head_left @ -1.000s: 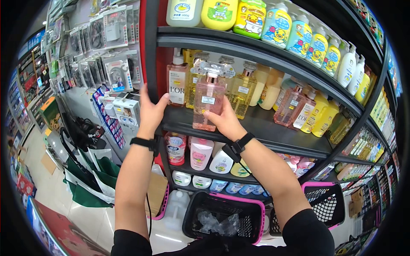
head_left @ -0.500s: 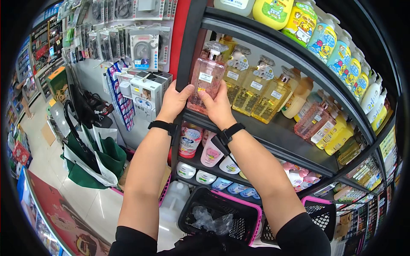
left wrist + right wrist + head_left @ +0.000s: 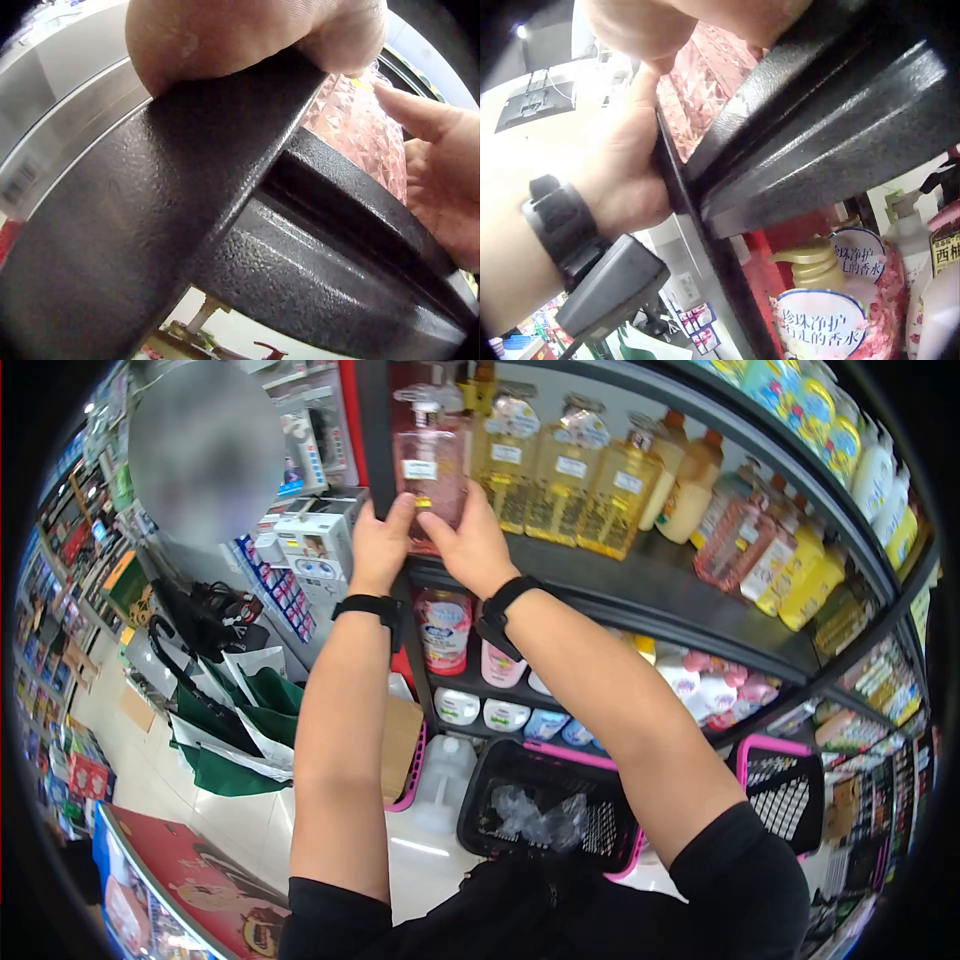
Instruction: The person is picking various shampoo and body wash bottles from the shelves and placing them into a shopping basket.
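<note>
In the upper left of the head view, a pink bottle (image 3: 440,455) with a clear stopper and a white label is held at the left end of a black shelf (image 3: 560,565). It is gripped by the right hand (image 3: 473,545), whose thumb is laid across the lower front and whose fingers are set against the right side. The bottle's left front is met by the thumb of the left hand (image 3: 381,546); that palm is placed against the shelf post (image 3: 376,420), and its fingers are hidden, so how far they are bent cannot be told. Whether the base is rested on the shelf cannot be told either. A black band (image 3: 368,607) is worn on each wrist.

To the right of the pink bottle, three yellow bottles (image 3: 622,500) are lined up, with more pink bottles (image 3: 733,545) toward the upper right. Below the hands, a red pump bottle (image 3: 443,635) is kept on the lower shelf. At the lower middle, crumpled plastic (image 3: 540,818) is held in a basket (image 3: 575,753) with a pink rim, beside a whitish jug (image 3: 440,785). A green and white bag (image 3: 240,760) is seen at left.
</note>
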{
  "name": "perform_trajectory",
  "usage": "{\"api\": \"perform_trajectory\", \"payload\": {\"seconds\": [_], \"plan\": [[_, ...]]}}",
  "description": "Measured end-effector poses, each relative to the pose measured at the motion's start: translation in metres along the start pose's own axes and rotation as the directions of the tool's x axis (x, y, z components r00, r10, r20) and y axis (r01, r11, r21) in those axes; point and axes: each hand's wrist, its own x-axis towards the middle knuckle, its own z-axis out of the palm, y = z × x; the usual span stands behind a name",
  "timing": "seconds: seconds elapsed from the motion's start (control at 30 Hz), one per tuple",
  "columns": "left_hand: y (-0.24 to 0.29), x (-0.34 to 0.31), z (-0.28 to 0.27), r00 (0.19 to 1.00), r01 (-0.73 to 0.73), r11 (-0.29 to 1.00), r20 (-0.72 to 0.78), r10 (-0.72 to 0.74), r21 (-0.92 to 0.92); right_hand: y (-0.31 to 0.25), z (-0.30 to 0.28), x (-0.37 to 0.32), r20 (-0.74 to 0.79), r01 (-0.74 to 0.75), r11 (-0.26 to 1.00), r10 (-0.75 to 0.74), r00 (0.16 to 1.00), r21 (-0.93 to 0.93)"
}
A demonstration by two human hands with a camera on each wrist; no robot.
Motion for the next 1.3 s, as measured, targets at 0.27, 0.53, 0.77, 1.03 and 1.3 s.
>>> {"api": "perform_trajectory", "payload": {"seconds": [0.27,0.53,0.77,1.03,1.3], "plan": [[-0.061,0.026,-0.028,0.986,0.114,0.984,0.105,-0.128,0.136,0.000,-0.101,-0.175,-0.026,0.140,0.967,-0.149,0.989,-0.214],[-0.080,0.064,-0.051,0.970,0.242,0.949,-0.090,-0.228,0.202,0.008,-0.334,-0.540,0.095,-0.744,0.482,0.861,0.499,-0.463],[-0.015,0.004,-0.004,0.964,0.234,0.929,-0.191,-0.184,0.286,-0.040,-0.425,-0.602,-0.114,-0.886,0.390,0.897,0.427,-0.253],[-0.127,-0.147,-0.041,0.948,0.286,0.749,-0.291,-0.130,0.597,-0.032,-0.642,-0.490,-0.193,-0.663,0.572,0.669,0.718,-0.482],[-0.170,-0.600,-0.074,0.234,0.606,0.056,-0.111,-0.966,0.793,0.185,-0.738,-0.599,0.138,-0.329,0.258,0.928,0.346,-0.908]]}}
